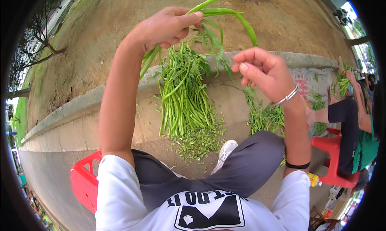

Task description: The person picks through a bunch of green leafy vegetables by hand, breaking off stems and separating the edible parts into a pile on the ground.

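Note:
My left hand (pixel 171 27) is raised at the upper middle, closed around several long green water spinach stems (pixel 237 15). Their ends stick out on both sides of the fist, and one stem bends down toward my right hand. A leaf hanging from them is blurred. My right hand (pixel 263 72) is apart from the stems, with its fingers curled in and the thumb near the fingertips. What it pinches, if anything, cannot be made out. Below, between the hands, a large pile of water spinach (pixel 187 98) leans on the curb, leaves uppermost.
Short cut stem pieces (pixel 197 144) are scattered before my feet. More greens (pixel 263 114) lie under my right forearm. A concrete curb (pixel 84 106) crosses ahead, with bare soil beyond. At right, another person in green (pixel 366 146) holds greens beside a red stool (pixel 331 150).

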`<state>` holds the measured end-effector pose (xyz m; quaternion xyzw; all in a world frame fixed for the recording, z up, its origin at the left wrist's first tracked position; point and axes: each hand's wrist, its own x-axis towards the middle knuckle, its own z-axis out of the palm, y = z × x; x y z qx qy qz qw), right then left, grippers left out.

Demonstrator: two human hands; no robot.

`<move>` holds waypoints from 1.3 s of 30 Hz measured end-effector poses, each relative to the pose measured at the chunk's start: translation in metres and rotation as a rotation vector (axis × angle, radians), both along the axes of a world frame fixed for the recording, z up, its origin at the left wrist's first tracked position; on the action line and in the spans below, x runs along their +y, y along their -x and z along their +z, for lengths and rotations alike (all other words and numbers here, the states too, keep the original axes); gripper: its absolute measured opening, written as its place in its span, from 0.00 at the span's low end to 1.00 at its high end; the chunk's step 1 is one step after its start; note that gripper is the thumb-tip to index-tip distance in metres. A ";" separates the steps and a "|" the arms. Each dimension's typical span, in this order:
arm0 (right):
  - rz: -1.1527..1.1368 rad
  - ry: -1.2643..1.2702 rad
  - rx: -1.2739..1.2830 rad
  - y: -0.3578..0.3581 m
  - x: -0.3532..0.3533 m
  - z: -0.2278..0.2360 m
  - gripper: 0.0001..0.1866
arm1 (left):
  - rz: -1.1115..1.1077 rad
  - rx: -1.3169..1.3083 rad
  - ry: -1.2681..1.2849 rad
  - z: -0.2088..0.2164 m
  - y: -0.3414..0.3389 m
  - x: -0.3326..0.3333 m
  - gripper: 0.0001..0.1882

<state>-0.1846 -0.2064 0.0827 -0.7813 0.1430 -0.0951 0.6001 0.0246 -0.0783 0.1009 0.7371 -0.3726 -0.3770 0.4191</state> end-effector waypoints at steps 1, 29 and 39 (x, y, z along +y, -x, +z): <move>-0.016 0.045 0.022 -0.007 0.004 0.012 0.11 | 0.003 0.005 0.006 -0.002 -0.004 0.002 0.18; -0.403 -0.031 -0.120 -0.068 0.012 -0.027 0.07 | -0.162 -0.095 -0.014 -0.009 -0.005 0.001 0.14; -0.553 0.875 -0.149 -0.082 0.000 -0.056 0.06 | -0.125 -0.199 -0.022 -0.025 -0.004 -0.015 0.12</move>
